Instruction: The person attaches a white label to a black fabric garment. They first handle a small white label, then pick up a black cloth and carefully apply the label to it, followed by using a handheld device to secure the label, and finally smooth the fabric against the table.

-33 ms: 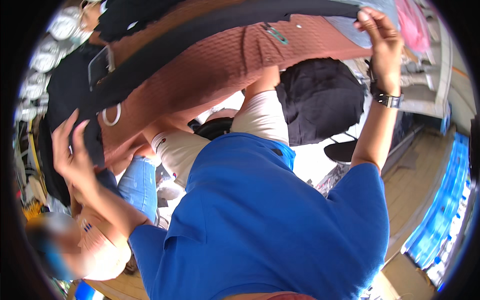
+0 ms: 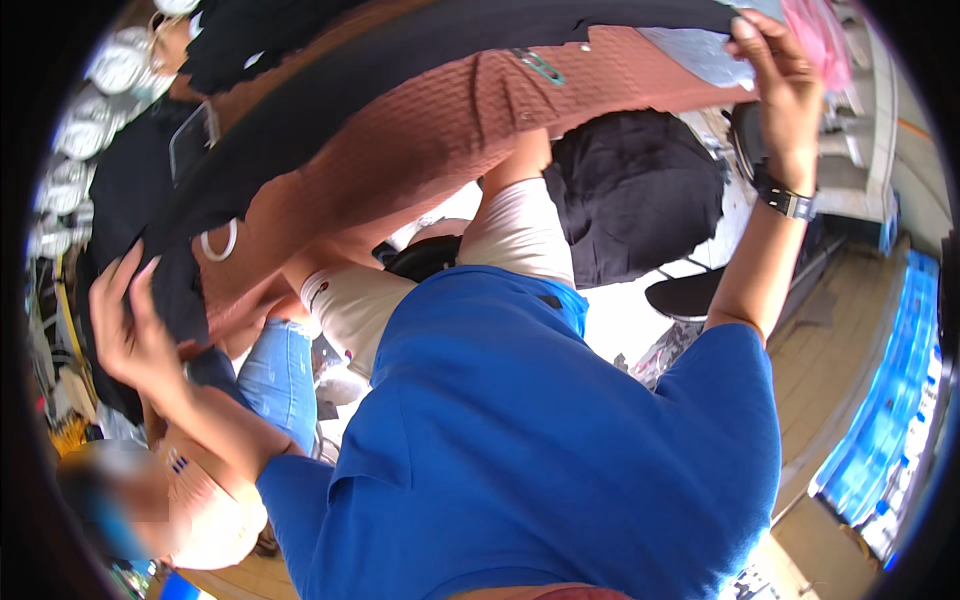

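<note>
Held up overhead, a rust-coloured textured garment (image 2: 440,140) stretched in a long arc from lower left to upper right, with a strip of black fabric (image 2: 450,60) lying along its upper edge. At the upper right, the right hand (image 2: 785,95) raised high, fingers (image 2: 750,45) closed in a pinch on the far end of the garment where a pale grey patch meets the black strip; a dark wristwatch (image 2: 785,200) strapped around that wrist. At the left, the left hand (image 2: 130,335) lifted beside the other end, fingers (image 2: 120,285) spread and curled against the black fabric there, pressing into the cloth rather than fully clenched around it. A white ring (image 2: 218,243) hanging from the garment just right of that hand, and a clear plastic tag (image 2: 190,140) higher up on the dark cloth. Filling the lower middle, the blue shirt (image 2: 540,450) of the wearer, sleeves running out to both raised arms. Between the arms, below the garment, another person bent forward in a cream sleeveless top (image 2: 520,235); beside that, a black cloth bundle (image 2: 635,195) on the right. Near the left arm, a patch of light blue denim (image 2: 280,375). Along the right rim, a wooden floor (image 2: 840,330) and a bright blue panel (image 2: 880,430). Pink fabric (image 2: 820,35) just past the right hand at the top edge. Round white lamps (image 2: 110,70) curving along the upper left rim.
</note>
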`<control>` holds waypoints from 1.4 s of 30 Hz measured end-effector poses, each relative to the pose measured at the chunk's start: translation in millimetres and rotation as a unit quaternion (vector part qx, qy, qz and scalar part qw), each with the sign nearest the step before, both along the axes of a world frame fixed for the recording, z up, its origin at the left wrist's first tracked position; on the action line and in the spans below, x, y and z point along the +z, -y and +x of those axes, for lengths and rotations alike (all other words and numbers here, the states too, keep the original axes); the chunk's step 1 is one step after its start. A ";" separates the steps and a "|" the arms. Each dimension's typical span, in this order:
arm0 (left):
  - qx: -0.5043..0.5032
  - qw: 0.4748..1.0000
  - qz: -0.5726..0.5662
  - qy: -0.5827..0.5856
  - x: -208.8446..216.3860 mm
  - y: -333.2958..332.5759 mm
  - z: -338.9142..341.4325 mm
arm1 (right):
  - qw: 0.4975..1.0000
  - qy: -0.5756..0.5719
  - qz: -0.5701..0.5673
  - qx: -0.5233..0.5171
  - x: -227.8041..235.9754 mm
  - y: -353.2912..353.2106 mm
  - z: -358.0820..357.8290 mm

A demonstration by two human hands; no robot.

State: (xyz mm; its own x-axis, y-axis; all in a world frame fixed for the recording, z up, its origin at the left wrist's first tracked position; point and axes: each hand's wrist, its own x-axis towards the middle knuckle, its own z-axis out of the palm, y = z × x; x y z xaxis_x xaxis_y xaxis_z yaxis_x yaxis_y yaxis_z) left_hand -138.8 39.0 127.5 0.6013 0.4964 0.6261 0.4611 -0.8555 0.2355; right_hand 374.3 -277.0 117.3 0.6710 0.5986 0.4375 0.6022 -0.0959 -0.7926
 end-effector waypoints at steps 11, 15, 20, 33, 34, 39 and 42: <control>-0.507 0.777 -0.329 0.172 -14.8 51.5 90.3 | 0.976 -0.106 0.188 -0.040 91.6 262.8 25.1; -0.395 0.833 -0.386 0.024 -45.7 92.9 193.1 | 0.985 -0.034 0.123 -0.116 53.3 208.5 24.0; -0.453 0.710 -0.536 0.053 -100.0 119.1 276.8 | 0.958 -0.142 -0.035 -0.248 -66.7 240.2 130.1; -0.591 0.688 -0.395 -0.147 -206.4 258.7 283.4 | 0.931 -0.175 -0.143 -0.288 -242.3 372.5 224.3; -0.588 0.675 -0.414 -0.163 -224.0 266.7 282.0 | 0.929 -0.159 -0.148 -0.299 -268.0 375.8 226.1; -0.610 0.645 -0.394 -0.240 -293.3 295.9 269.0 | 0.831 -0.105 -0.358 -0.412 -304.8 332.0 176.0; -0.615 0.635 -0.381 -0.269 -300.4 304.7 268.3 | 0.822 -0.075 -0.381 -0.416 -312.7 347.8 171.6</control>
